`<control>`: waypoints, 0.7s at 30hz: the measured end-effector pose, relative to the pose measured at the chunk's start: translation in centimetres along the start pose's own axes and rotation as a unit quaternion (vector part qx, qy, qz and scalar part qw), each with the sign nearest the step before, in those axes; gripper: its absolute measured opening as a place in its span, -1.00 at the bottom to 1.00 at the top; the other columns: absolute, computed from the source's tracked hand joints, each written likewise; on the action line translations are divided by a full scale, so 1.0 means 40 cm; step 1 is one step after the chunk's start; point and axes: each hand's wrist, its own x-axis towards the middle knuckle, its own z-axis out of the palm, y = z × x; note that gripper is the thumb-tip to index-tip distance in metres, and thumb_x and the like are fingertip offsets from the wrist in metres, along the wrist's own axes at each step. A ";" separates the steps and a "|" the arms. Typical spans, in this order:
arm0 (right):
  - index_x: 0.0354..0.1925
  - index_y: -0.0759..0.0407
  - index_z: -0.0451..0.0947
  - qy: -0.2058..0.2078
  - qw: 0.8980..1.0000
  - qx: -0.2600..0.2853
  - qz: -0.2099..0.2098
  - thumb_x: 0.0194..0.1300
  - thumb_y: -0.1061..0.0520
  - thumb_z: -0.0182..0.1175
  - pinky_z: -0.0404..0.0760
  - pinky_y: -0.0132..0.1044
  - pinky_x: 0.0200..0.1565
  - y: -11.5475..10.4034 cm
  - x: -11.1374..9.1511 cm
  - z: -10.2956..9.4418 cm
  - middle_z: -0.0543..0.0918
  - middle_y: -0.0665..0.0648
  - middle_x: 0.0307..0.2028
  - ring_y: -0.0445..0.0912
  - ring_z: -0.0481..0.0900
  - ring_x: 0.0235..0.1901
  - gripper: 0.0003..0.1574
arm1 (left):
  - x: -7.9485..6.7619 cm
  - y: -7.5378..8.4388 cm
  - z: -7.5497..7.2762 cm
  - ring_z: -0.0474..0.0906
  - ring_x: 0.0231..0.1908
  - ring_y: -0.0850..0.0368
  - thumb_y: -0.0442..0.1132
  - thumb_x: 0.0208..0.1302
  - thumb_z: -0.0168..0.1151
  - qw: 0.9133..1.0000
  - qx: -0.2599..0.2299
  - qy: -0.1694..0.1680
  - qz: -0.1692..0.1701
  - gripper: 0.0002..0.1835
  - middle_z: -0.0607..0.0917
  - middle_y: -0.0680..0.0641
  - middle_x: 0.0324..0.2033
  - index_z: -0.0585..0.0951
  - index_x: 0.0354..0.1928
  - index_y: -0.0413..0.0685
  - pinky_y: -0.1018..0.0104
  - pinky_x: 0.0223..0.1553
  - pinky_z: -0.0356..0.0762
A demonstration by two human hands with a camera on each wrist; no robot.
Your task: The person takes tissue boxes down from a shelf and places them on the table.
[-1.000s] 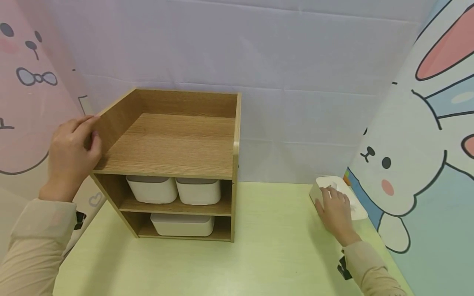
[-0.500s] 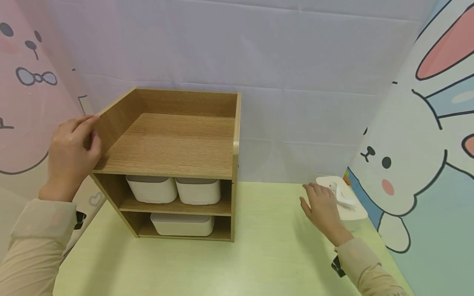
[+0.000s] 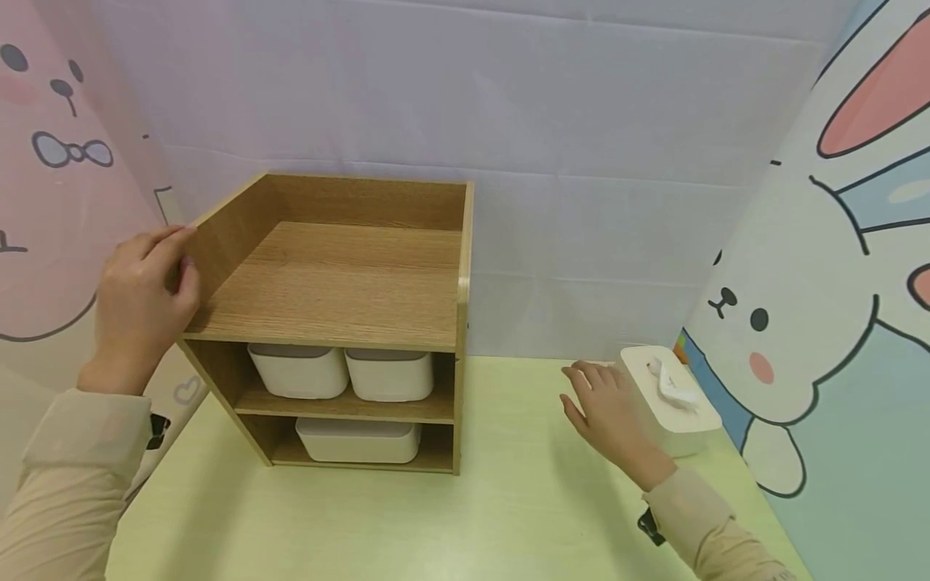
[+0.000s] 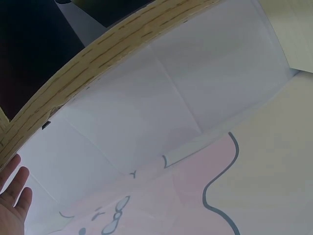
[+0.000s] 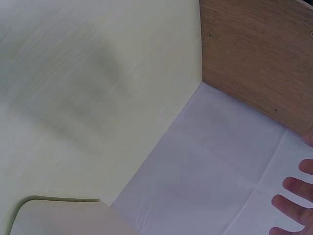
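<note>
My left hand [image 3: 141, 298] rests at the front edge of the left side panel of a wooden shelf unit [image 3: 334, 278]. In the left wrist view, that hand's fingers [image 4: 19, 188] are straight and spread beside the curved panel edge [image 4: 105, 51]. My right hand [image 3: 610, 415] hovers over the table just left of a white tissue box [image 3: 650, 359], fingers spread and holding nothing. A crumpled white tissue [image 3: 672, 387] pokes out of the box's top. The right wrist view has the right hand's fingers [image 5: 293, 205] loosely extended, with the box's corner [image 5: 58, 218] low on the left.
Two white bins [image 3: 298, 373] [image 3: 388, 377] sit side by side on the unit's middle shelf, and a wider bin [image 3: 356, 441] is on the bottom one. Pale yellow-green tabletop [image 3: 508, 516] extends around the unit. Behind hangs a white curtain [image 3: 581, 202]; a rabbit-print sheet [image 3: 835, 363] borders the right.
My right hand has left the top of the tissue box and shifted left, uncovering the tissue and more of the box's side. My left hand and the shelf unit have stayed in place.
</note>
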 end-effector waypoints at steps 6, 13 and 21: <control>-0.05 0.26 0.47 0.007 0.999 0.022 -0.038 0.04 0.09 0.23 0.44 0.13 -0.03 -0.033 0.013 -0.003 0.57 0.25 -0.13 0.15 0.52 -0.12 -0.52 | 0.000 0.000 -0.001 0.45 -0.14 -0.34 -0.36 0.14 -0.01 1.000 -0.001 0.000 -0.001 -0.66 0.61 -0.31 -0.15 0.60 -0.07 -0.28 -0.12 -0.09 0.32; -0.01 0.23 0.45 -0.011 0.995 0.038 -0.087 0.11 0.07 0.17 0.42 0.11 0.03 -0.072 0.026 -0.011 0.54 0.22 -0.08 0.13 0.50 -0.08 -0.54 | 0.000 0.000 0.001 0.45 -0.15 -0.33 -0.36 0.14 -0.01 1.000 -0.001 0.003 0.001 -0.67 0.61 -0.32 -0.16 0.60 -0.08 -0.28 -0.11 -0.10 0.32; 0.00 0.19 0.45 -0.020 0.989 0.038 -0.139 0.13 0.05 0.17 0.46 0.07 0.03 -0.116 0.043 -0.021 0.54 0.15 -0.07 0.04 0.49 -0.03 -0.54 | -0.001 -0.003 0.001 0.45 -0.14 -0.34 -0.35 0.14 0.00 1.000 0.002 0.002 0.000 -0.67 0.62 -0.32 -0.15 0.60 -0.07 -0.26 -0.12 -0.10 0.32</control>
